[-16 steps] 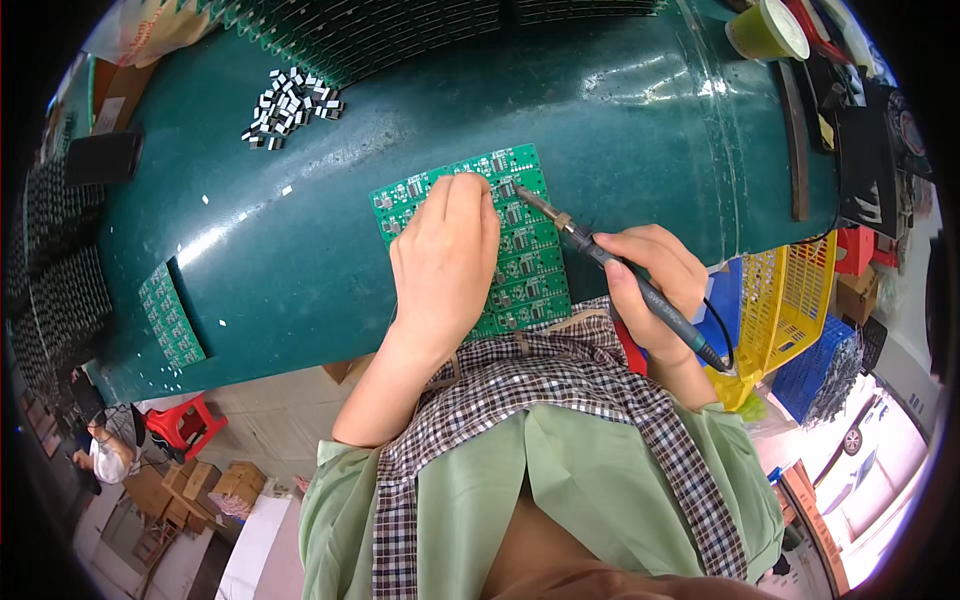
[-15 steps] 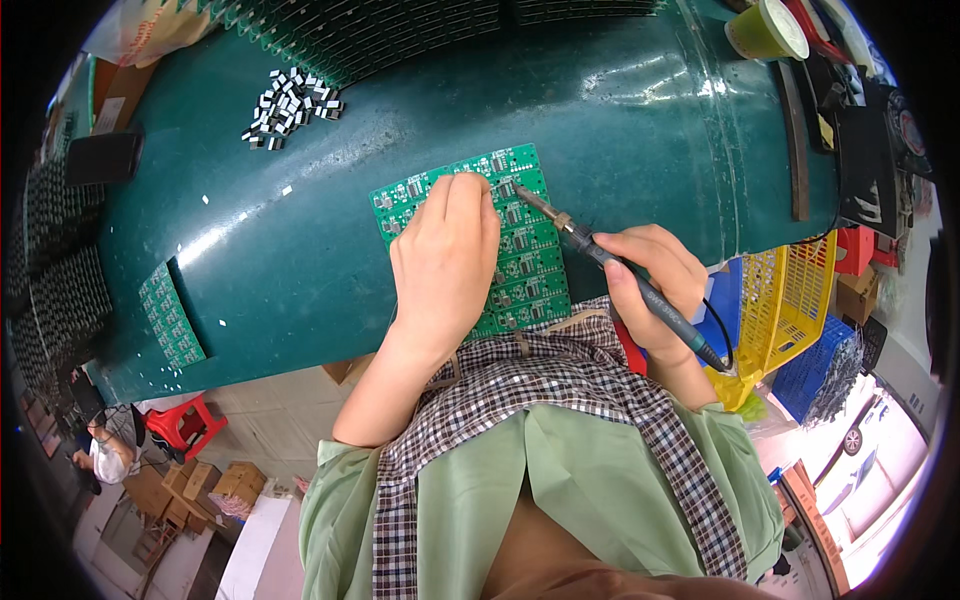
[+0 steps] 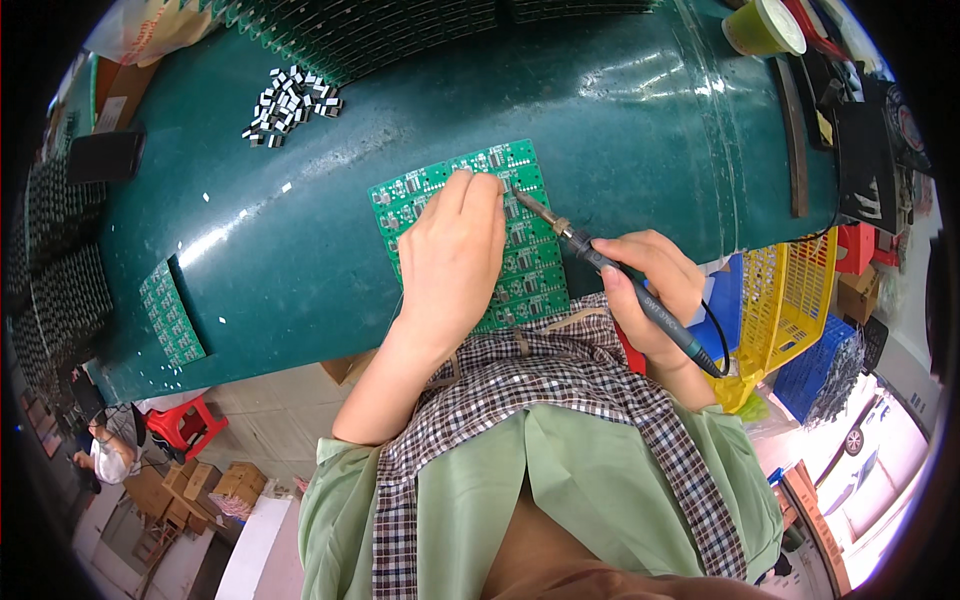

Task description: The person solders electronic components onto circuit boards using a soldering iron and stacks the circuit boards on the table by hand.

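Right hand: wrapped round the iron (image 3: 640,295) pen-style, so the right hand (image 3: 660,285) is closed on the grip, thumb on the near side.
Left hand: fingers bunched together and curled down over the board (image 3: 532,262). Can't tell if the left hand (image 3: 452,260) is pinching a small part, since its own back hides the fingertips.
Iron tip: pointing up-left, right by the left fingers over the board's upper part. Honestly can't tell if it's touching.
Board: green, flat on the bench (image 3: 650,150), near edge up against the checked apron (image 3: 520,385), left hand covering its middle.
Bench left: pile of black-and-white parts (image 3: 288,108) toward the far side, smaller board (image 3: 172,315) near the front edge, phone (image 3: 106,156) further back.
Far side: big stack of boards (image 3: 400,35).
Bench right: green cup (image 3: 762,28) in the far corner, yellow basket (image 3: 765,325) just off the edge.
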A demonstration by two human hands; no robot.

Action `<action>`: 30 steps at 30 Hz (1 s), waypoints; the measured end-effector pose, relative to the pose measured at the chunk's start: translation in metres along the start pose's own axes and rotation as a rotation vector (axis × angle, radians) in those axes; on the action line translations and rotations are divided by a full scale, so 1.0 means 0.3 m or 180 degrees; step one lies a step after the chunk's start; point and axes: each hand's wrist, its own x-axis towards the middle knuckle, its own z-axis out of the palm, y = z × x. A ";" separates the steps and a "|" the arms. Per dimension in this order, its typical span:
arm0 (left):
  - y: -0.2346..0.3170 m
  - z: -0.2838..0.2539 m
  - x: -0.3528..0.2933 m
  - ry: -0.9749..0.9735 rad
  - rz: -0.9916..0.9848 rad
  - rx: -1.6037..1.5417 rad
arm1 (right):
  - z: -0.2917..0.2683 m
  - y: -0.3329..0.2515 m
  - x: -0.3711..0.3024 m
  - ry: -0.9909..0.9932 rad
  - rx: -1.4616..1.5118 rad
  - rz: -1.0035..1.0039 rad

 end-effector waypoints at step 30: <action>0.033 -0.002 -0.050 -0.0182 -0.0154 -0.0005 | -0.004 0.007 -0.045 0.0042 0.0028 -0.0228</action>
